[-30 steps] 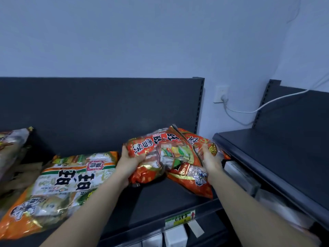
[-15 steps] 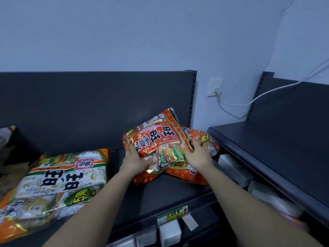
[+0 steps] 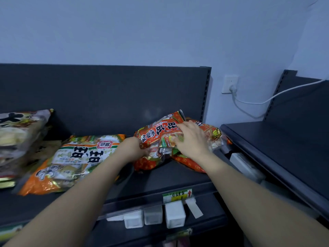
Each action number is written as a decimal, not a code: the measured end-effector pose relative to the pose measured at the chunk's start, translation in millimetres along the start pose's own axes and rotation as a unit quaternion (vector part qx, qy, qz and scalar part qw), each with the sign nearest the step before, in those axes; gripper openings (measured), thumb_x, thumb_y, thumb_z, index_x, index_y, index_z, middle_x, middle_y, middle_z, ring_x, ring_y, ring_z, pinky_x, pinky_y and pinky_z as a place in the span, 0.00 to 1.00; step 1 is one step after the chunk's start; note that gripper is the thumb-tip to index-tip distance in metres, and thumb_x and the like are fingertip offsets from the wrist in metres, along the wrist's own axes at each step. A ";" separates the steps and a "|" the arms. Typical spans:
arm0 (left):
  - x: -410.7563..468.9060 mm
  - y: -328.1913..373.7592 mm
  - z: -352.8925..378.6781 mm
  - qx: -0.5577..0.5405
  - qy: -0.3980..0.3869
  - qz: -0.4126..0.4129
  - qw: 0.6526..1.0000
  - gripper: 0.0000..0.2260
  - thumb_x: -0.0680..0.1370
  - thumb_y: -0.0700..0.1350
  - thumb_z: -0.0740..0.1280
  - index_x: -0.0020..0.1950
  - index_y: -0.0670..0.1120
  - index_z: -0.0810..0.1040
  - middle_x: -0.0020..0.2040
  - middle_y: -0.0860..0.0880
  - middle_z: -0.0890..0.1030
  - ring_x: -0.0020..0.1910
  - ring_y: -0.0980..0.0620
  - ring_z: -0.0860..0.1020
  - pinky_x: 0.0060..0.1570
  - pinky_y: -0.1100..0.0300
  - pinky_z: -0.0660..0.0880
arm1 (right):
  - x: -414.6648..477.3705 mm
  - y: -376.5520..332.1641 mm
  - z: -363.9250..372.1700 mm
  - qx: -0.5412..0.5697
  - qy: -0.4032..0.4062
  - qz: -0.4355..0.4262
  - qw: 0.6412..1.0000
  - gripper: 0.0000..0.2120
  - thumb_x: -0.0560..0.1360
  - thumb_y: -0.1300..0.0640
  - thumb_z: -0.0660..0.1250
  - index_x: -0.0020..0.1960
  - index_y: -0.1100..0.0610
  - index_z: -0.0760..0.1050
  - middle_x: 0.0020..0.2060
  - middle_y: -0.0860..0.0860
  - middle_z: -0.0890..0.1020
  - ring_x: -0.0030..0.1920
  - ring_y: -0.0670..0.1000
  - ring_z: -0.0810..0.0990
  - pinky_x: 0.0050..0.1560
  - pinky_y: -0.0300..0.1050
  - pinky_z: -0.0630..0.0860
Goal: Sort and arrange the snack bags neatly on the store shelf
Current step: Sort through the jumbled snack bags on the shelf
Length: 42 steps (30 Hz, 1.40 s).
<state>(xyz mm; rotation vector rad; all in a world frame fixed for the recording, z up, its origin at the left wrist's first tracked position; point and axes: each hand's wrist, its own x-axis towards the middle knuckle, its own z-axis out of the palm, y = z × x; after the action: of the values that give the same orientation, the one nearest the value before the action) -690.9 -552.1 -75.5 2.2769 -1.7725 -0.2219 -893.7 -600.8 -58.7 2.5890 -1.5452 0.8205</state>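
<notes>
Against a pale blue wall, a dark grey metal store shelf [image 3: 178, 177] carries the bags. Both hands are on the upper red foil snack bag [image 3: 156, 131], which lies tilted on a second red snack bag [image 3: 211, 136] at the shelf's right end. The left hand [image 3: 132, 148] grips its left edge; the right hand [image 3: 191, 139] lies spread flat on its face. Further left, an orange-and-white snack bag [image 3: 71, 163] lies askew beside heaped pale bags [image 3: 17, 136]. By the look of it, the red pair is nearly stacked; squaring it and straightening the rest remain.
</notes>
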 end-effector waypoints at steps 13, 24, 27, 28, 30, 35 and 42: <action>-85.6 -131.5 -76.8 0.188 0.158 -0.025 0.969 0.10 0.75 0.42 0.64 0.56 0.45 0.75 0.55 0.47 0.77 0.59 0.46 0.74 0.47 0.53 0.73 | 10.1 -156.1 33.0 -0.056 -0.131 -0.147 0.979 0.24 0.75 0.46 0.66 0.68 0.52 0.70 0.64 0.54 0.74 0.67 0.57 0.68 0.66 0.51 0.67; -202.4 -320.0 -167.5 0.283 0.177 -0.139 0.932 0.11 0.76 0.42 0.63 0.58 0.46 0.74 0.55 0.49 0.77 0.58 0.48 0.74 0.39 0.55 0.71 | -9.1 -390.2 62.2 -0.020 -0.125 -0.241 0.962 0.20 0.74 0.54 0.64 0.65 0.52 0.72 0.61 0.54 0.75 0.64 0.58 0.70 0.61 0.52 0.68; -231.4 -369.8 -182.0 0.292 0.168 -0.174 0.925 0.11 0.75 0.41 0.64 0.57 0.46 0.75 0.55 0.48 0.77 0.58 0.47 0.74 0.37 0.55 0.70 | -19.0 -444.8 66.4 0.004 -0.106 -0.252 0.962 0.21 0.72 0.58 0.63 0.64 0.52 0.74 0.60 0.54 0.76 0.63 0.58 0.71 0.60 0.51 0.69; -240.6 -384.1 -186.5 0.296 0.168 -0.180 0.923 0.10 0.75 0.41 0.64 0.55 0.45 0.75 0.55 0.48 0.77 0.57 0.47 0.74 0.38 0.55 0.70 | -21.0 -461.4 67.1 0.014 -0.095 -0.256 0.962 0.20 0.71 0.58 0.63 0.63 0.52 0.75 0.60 0.54 0.77 0.63 0.58 0.72 0.59 0.50 0.70; -256.0 -408.4 -194.2 0.295 0.170 -0.196 0.920 0.09 0.74 0.41 0.63 0.54 0.45 0.75 0.55 0.47 0.78 0.57 0.46 0.75 0.38 0.55 0.70 | -23.5 -493.4 68.8 0.030 -0.080 -0.270 0.959 0.17 0.71 0.58 0.63 0.60 0.53 0.76 0.57 0.53 0.78 0.61 0.58 0.73 0.52 0.47 0.69; -283.5 -465.4 -208.1 0.289 0.160 -0.239 0.913 0.09 0.76 0.42 0.63 0.56 0.45 0.75 0.56 0.47 0.77 0.58 0.45 0.75 0.37 0.56 0.67 | -21.6 -570.9 86.0 0.054 -0.103 -0.315 0.942 0.17 0.72 0.57 0.63 0.61 0.52 0.76 0.53 0.53 0.78 0.59 0.58 0.73 0.48 0.48 0.69; -308.4 -551.1 -224.7 0.284 0.148 -0.294 0.901 0.04 0.76 0.42 0.63 0.50 0.45 0.74 0.46 0.48 0.74 0.54 0.46 0.75 0.35 0.55 0.70 | -18.2 -666.6 125.2 0.060 -0.127 -0.384 0.913 0.17 0.74 0.54 0.65 0.63 0.53 0.75 0.56 0.54 0.78 0.60 0.58 0.74 0.50 0.49 0.73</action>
<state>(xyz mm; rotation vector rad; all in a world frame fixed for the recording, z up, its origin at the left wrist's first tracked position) -194.8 -103.9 -27.2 2.9981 -1.0377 0.5913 -297.9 -279.8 -10.9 3.0867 -0.3742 0.5064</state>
